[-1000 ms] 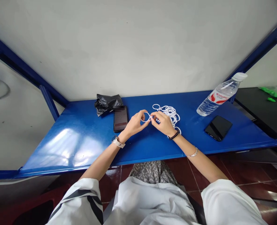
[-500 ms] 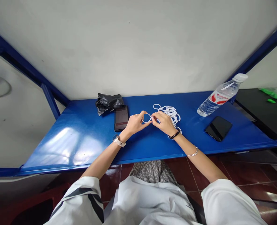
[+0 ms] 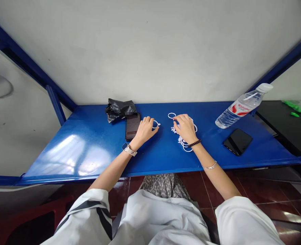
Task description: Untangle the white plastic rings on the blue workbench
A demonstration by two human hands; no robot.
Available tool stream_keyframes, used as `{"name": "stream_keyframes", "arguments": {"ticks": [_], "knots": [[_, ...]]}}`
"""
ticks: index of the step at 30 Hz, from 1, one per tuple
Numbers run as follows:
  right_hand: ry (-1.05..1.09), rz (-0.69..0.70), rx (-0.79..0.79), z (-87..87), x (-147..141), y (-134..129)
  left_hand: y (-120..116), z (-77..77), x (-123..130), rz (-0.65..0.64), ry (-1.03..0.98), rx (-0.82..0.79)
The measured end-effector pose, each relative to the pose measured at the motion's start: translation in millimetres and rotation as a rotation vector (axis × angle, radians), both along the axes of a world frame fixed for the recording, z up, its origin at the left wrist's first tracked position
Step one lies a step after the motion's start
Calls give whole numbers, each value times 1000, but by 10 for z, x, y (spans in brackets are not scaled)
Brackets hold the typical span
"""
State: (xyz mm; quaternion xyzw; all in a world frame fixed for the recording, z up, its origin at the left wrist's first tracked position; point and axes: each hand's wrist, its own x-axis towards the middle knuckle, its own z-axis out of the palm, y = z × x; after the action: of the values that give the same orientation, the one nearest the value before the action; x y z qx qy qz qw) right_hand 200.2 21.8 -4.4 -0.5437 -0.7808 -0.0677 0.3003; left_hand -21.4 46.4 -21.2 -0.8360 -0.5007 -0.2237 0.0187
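My left hand [image 3: 145, 128] is closed on a thin white ring, which looks like an elastic hair tie [image 3: 155, 127]; its loop sticks out past the fingertips, with a small knot at its right side. On the right, my right hand [image 3: 185, 128] hovers low over a pile of similar white hair ties [image 3: 184, 145], fingers bent, with thumb and forefinger apart. Its forefinger is at the near edge of a single hair tie [image 3: 172, 115] at the back of the pile. Part of the pile is hidden under this hand.
A phone [image 3: 132, 127] lies just left of my left hand, beside a crumpled black plastic bag [image 3: 120, 109]. To the right, a water bottle [image 3: 243, 107] stands near a second dark phone [image 3: 238, 141]. Green pieces [image 3: 297, 106] lie on a black surface beyond the blue table [image 3: 160, 160].
Both hands were together on one white hair tie. They have parted: the left drew slightly left with the tie, and the right moved right over the pile.
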Motion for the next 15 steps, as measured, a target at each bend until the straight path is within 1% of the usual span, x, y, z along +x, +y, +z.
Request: {"name": "stream_keyframes", "arguments": {"ticks": [2,4,9,12,15], "knots": [[-30,-80,-26,-39,110,59,22,-14,-20,34,16,7],[-54,-119,-39,-99,213,109,41,-26,-40,44,13,23],[-77,-110,-17,-230,351,178,70,-43,-72,27,15,22],[-62,-112,-23,-243,363,183,67,-31,-71,22,5,10],[-38,-128,-43,-214,367,173,50,-3,-61,23,-7,-4]]}}
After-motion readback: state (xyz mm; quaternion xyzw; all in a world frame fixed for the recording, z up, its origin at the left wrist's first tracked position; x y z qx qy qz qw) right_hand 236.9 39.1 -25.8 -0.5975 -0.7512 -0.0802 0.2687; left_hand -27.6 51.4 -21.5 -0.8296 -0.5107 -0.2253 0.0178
